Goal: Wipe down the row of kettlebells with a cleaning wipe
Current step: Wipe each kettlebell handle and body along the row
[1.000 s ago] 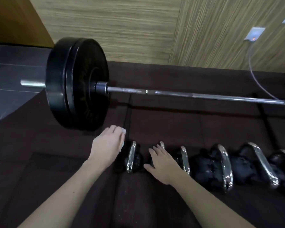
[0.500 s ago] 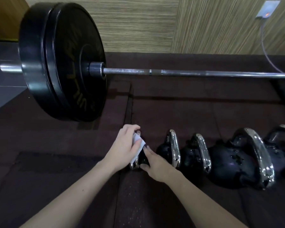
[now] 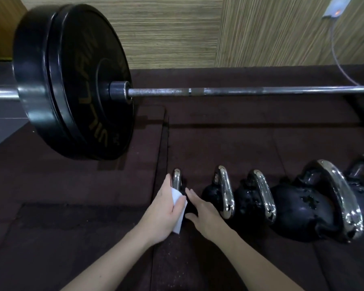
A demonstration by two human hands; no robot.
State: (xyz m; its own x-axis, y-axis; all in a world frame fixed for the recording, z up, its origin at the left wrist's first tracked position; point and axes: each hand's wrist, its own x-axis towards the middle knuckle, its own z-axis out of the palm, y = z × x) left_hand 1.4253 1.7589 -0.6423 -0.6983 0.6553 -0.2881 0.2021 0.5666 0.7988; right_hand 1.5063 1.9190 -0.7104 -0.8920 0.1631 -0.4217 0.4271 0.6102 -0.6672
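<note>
Several black kettlebells with chrome handles stand in a row on the dark floor mat. The leftmost, smallest kettlebell [image 3: 176,180] is mostly hidden between my hands. My left hand [image 3: 163,211] holds a white wipe [image 3: 178,213] against that kettlebell's left side and handle. On its right side rests my right hand [image 3: 202,213], fingers straight against the black body. To the right stand the second kettlebell [image 3: 219,196], the third kettlebell [image 3: 252,198] and a larger kettlebell [image 3: 315,206].
A loaded barbell [image 3: 240,91] lies across the mat behind the row, its big black plates [image 3: 72,80] at the left. A wood-panelled wall is behind, with a wall socket [image 3: 334,6] and cable at the upper right. Grey floor tiles lie at the far left.
The view has come closer to the row. My left hand slid the wipe lower along the first kettlebell's handle side, and my right hand stayed against its body.
</note>
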